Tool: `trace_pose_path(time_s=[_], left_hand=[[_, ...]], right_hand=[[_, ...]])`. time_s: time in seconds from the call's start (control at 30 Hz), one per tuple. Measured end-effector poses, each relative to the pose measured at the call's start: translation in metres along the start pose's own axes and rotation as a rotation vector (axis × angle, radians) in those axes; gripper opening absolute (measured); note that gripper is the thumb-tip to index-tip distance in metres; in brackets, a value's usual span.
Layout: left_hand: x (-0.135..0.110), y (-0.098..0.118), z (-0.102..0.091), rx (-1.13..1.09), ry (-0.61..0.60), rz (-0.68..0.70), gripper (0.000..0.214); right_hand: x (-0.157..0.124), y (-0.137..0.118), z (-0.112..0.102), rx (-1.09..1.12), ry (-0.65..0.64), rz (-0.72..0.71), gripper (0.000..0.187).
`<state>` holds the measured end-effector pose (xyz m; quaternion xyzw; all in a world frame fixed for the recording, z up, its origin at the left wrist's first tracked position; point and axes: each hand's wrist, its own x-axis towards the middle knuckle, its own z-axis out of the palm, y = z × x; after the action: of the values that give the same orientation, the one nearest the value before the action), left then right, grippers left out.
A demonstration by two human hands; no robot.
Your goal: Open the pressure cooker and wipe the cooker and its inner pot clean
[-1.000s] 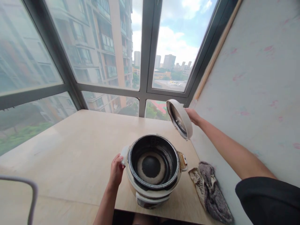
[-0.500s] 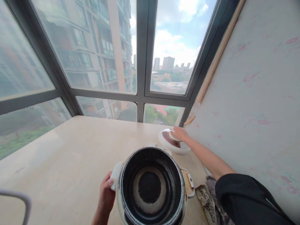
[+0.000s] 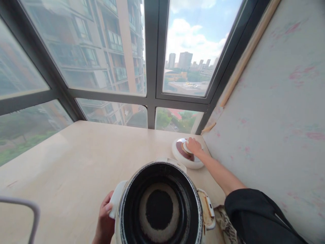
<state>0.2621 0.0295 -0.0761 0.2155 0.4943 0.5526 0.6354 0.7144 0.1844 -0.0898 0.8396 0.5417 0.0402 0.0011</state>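
An open white pressure cooker (image 3: 159, 203) with a dark inner wall stands on the pale wooden table (image 3: 76, 162) just in front of me. My left hand (image 3: 104, 218) grips its white left side handle. The cooker's round lid (image 3: 186, 154) lies flat on the table at the back right, near the wall. My right hand (image 3: 194, 146) rests on top of it, fingers closed round the lid's knob.
A large window (image 3: 149, 67) with dark frames runs along the table's far edge. A pale wall (image 3: 274, 101) borders the right side. A crumpled cloth (image 3: 225, 223) lies right of the cooker. A grey curved bar (image 3: 25, 210) shows at lower left.
My right hand carried the lid from upright in the air down onto the table at the back right. The view has moved closer over the cooker.
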Motion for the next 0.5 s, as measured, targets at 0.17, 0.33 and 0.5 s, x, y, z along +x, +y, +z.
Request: trace_pose_path(time_s=[0.17,0.33,0.5], left_hand=[[0.003,-0.001,-0.001,-0.026,0.015,-0.007,0.033],[0.001,0.001,0.002,-0.039,0.037,-0.005,0.034],[-0.001,0.003,0.004,-0.028,0.040,-0.003,0.034]], right_hand=[[0.000,0.001,0.005,-0.011,-0.002,-0.012,0.037],[0.000,-0.003,0.008,-0.006,0.002,-0.011,0.038],[-0.002,-0.010,0.014,0.018,0.009,0.007,0.037]])
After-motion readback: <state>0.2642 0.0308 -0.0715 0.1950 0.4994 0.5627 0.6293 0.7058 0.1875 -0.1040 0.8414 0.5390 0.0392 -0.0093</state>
